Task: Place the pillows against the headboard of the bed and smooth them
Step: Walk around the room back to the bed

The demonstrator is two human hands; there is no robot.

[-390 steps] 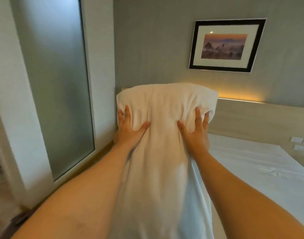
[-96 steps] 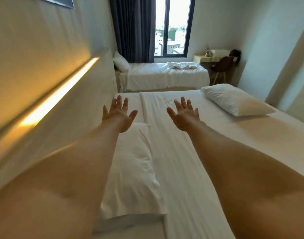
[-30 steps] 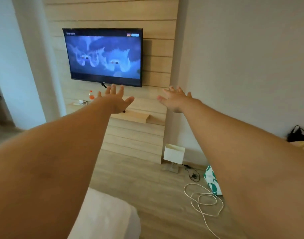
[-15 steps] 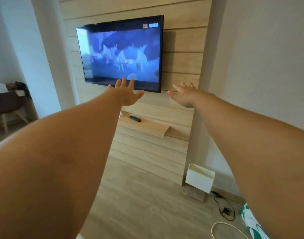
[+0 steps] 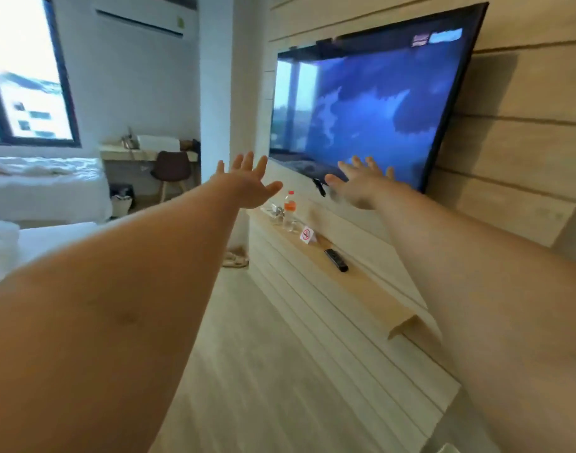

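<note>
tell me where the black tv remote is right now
In the head view, the black tv remote lies right of centre on the light wooden shelf under the wall-mounted television, just right of the small white no-smoking sign.

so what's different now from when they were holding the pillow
The white pillow has been let go; both hands are empty now. The view has turned from the headboard to the wall-mounted television, with the far bed and window at left. The left hand and right hand stay outstretched, fingers spread.
</note>
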